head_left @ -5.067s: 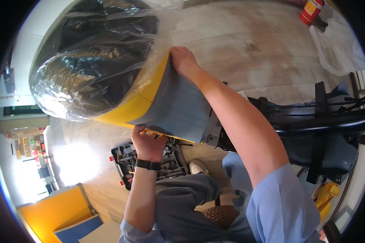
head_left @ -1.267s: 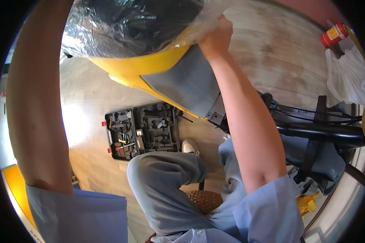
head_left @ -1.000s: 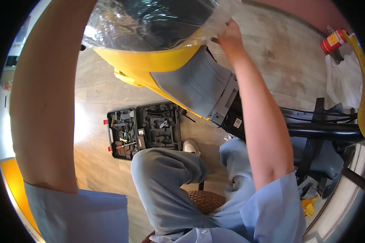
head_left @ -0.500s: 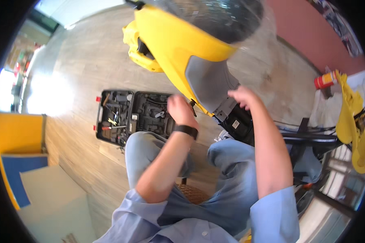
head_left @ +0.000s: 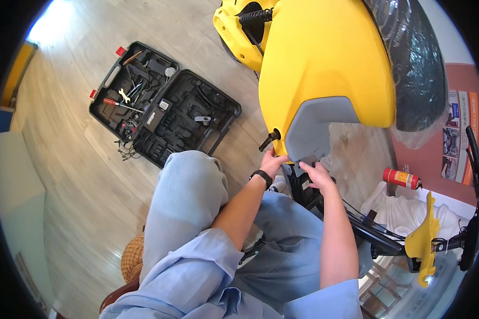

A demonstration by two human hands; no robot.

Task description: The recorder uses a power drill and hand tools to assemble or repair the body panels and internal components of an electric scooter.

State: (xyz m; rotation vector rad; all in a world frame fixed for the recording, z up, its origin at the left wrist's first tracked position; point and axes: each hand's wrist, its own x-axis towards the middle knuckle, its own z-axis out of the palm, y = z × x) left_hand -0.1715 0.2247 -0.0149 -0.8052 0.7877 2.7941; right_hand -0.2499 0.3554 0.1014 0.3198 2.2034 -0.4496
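A scooter's large yellow body panel (head_left: pixel 314 58) stands in front of me, with a grey panel (head_left: pixel 311 125) set into its near side. My left hand (head_left: pixel 272 162) is closed about the lower corner of the yellow panel, just below a black peg (head_left: pixel 270 140). Beside it, my right hand (head_left: pixel 317 176) pinches at the bottom edge of the grey panel, thumb uppermost and fingers curled. Between and below the hands shows the black frame part (head_left: pixel 302 185) with a white label. The undersides of both grips are hidden.
An open black tool case (head_left: pixel 183 117) lies on the wooden floor at left, holding a red-handled screwdriver (head_left: pixel 123 105) and a spanner. A film-wrapped black seat (head_left: pixel 415 64) is at upper right. Right of me are a red fire extinguisher (head_left: pixel 402 178), a yellow fairing (head_left: pixel 423 234) and cables.
My view has turned, so the scooter fills more of the upper right. My left hand has come to the panel's lower corner; my right hand has dropped close beside it.
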